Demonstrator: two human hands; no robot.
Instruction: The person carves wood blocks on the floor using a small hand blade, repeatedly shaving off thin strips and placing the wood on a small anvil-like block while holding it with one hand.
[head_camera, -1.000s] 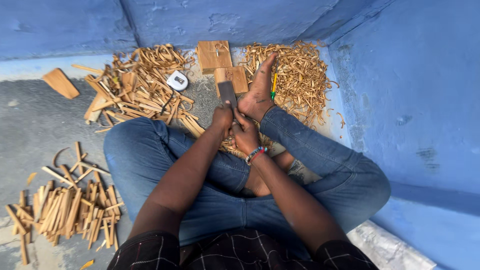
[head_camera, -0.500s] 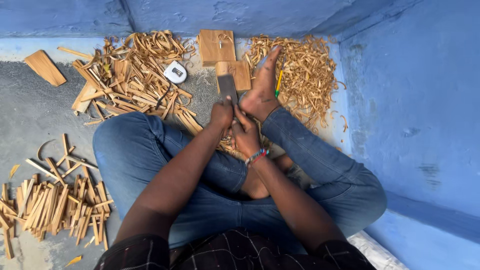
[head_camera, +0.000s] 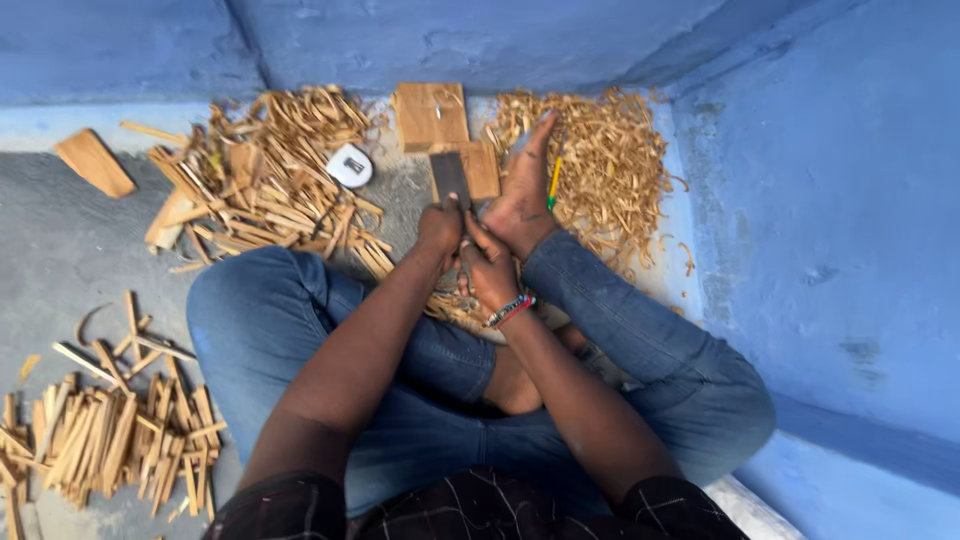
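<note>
Sitting cross-legged on the grey concrete floor (head_camera: 60, 250), both hands bunched together right out front. Left hand (head_camera: 441, 226) with fingers wrapped tight around the handle of a flat dark metal blade (head_camera: 450, 178), which sticks up just past the knuckles. Right hand (head_camera: 488, 268) pressed against the left, fingers curled shut on something small and thin, probably a wood strip, though too hidden to say for sure.

Risky bit: bare foot (head_camera: 522, 195) resting just beside the fingers, toes level with the blade. One slip or a strip splitting unevenly, and the edge could run into foot or right-hand fingers. Pale square wooden block (head_camera: 432, 115) just beyond the blade tip, looks small enough to shift under force. Heaps of curly tan wood shavings (head_camera: 600, 160) around the fingers could hide where the edge lands.
</note>
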